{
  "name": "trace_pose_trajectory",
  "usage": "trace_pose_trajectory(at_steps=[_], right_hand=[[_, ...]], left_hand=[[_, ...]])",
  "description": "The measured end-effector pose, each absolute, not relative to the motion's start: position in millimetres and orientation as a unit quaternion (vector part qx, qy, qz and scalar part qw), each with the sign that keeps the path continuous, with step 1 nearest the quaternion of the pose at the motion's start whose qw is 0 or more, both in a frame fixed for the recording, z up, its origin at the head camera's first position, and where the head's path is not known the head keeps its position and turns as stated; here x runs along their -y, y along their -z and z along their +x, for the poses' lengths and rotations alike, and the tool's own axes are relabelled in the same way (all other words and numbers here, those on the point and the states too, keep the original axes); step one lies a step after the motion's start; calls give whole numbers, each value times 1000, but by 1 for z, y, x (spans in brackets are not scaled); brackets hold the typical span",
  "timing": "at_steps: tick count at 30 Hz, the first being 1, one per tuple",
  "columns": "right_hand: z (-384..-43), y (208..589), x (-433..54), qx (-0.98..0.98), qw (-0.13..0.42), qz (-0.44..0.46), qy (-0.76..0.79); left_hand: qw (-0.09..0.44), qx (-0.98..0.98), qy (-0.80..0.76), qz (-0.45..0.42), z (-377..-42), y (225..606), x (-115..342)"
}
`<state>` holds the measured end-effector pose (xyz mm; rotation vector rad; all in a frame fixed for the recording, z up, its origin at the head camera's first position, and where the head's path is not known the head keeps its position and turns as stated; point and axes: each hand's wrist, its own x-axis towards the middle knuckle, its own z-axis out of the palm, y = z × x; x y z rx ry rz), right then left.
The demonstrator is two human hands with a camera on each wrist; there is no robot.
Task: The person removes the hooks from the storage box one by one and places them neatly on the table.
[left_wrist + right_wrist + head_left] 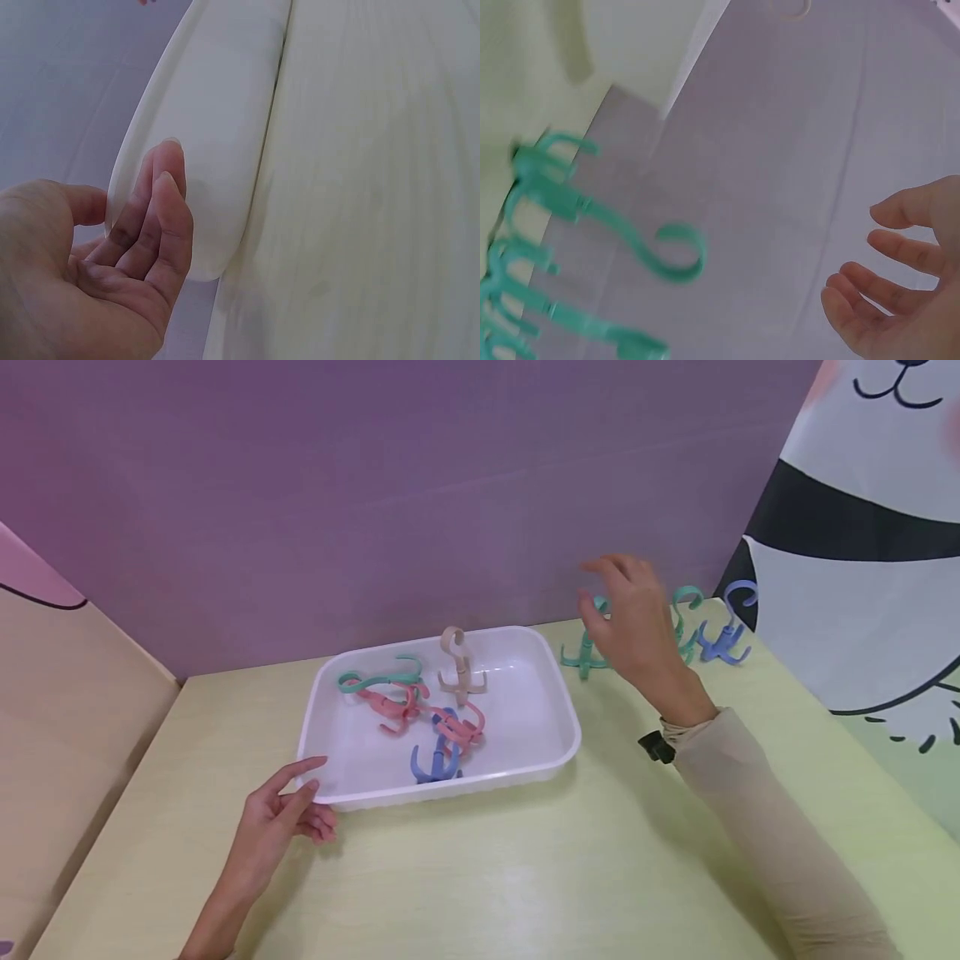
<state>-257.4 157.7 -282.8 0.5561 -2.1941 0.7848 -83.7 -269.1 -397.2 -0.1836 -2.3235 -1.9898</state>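
My left hand (273, 818) pinches the front left corner of a white plastic tray (517, 774), thumb at the rim and fingers against the outer wall in the left wrist view. Inside the tray lie several rotating hooks: a green hook (378, 681), two pink hooks, one a pink hook (461, 731), a blue hook (437, 760) and a beige hook (462, 677). My right hand (637, 627) is raised with loosely bent fingers, holding nothing. It partly overlaps a green hook (585, 656) standing on the table right of the tray.
Another green hook (681, 618) and a blue hook (725, 639) stand near the table's back right corner. A purple backdrop (450, 502) rises behind the table (487, 877). At the right is a panel (855, 610) with a cartoon animal.
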Motion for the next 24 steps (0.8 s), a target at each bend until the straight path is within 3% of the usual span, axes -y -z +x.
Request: trace_pose_trajectory(at_steps=[24], right_hand=[[-242, 270, -71, 882, 250, 342, -207]], left_hand=[[38, 765, 641, -49, -85, 399, 270]])
